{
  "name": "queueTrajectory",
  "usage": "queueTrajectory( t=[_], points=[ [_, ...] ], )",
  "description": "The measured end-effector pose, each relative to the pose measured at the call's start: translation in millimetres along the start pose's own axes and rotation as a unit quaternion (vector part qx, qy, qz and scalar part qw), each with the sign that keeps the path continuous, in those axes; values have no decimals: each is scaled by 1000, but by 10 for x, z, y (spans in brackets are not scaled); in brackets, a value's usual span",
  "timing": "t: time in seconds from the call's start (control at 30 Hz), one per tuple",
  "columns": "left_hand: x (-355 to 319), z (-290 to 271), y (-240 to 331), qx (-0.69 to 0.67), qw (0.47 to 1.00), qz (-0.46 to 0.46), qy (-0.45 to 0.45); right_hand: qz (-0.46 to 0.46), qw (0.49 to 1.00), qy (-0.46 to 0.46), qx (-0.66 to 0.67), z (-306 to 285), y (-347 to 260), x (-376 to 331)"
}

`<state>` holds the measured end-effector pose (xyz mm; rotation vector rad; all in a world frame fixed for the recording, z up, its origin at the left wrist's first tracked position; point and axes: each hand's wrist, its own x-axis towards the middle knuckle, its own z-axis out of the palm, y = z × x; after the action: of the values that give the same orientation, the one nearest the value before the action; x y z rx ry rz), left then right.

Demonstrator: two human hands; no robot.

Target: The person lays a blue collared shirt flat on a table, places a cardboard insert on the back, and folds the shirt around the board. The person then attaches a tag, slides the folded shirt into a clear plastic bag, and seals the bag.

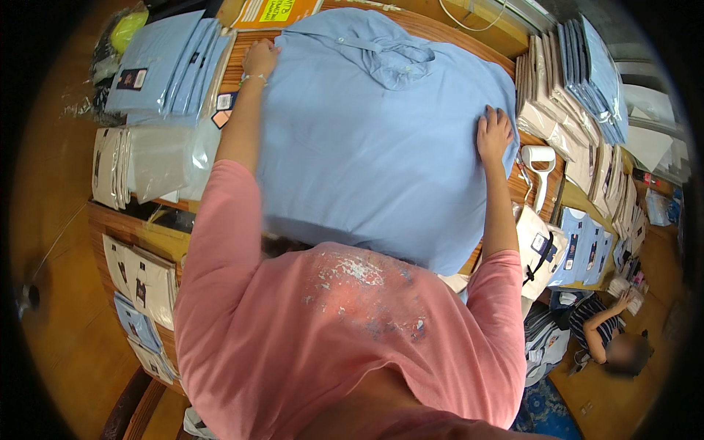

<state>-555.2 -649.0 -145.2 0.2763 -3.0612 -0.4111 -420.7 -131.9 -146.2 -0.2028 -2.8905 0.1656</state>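
Note:
A light blue polo shirt point(367, 139) lies spread on the striped wooden table, its collar and buttoned placket at the far side. My left hand point(261, 60) rests at the shirt's far left edge, fingers loosely stretched and the fingertips touching the cloth. Near the right edge, my right hand point(496, 136) lies flat on the shirt with its fingers apart. The shirt's near edge reaches toward my body. Beside my left forearm are hang tags point(224, 108). A white lint roller point(540, 167) lies right of the shirt.
Bagged blue shirts point(158, 62) and clear plastic bags point(165, 161) lie at the left. Stacks of bagged beige shirts point(546, 95) and blue shirts point(590, 73) stand at the right. An orange packet point(268, 13) lies at the far edge. Another person point(598, 323) is low at the right.

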Motion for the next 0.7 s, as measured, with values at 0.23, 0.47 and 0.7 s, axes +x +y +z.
queueTrajectory(
  t=[0.23, 0.47, 0.7],
  points=[
    [327, -38, 332, -31, 977, 46, 207, -54, 998, 23, 16, 178, 52, 493],
    [392, 82, 259, -30, 978, 73, 194, 6, 1000, 15, 10, 256, 57, 404],
    [-1039, -262, -226, -177, 951, 205, 151, -4, 999, 32, 41, -511, -243, -916]
  ],
)
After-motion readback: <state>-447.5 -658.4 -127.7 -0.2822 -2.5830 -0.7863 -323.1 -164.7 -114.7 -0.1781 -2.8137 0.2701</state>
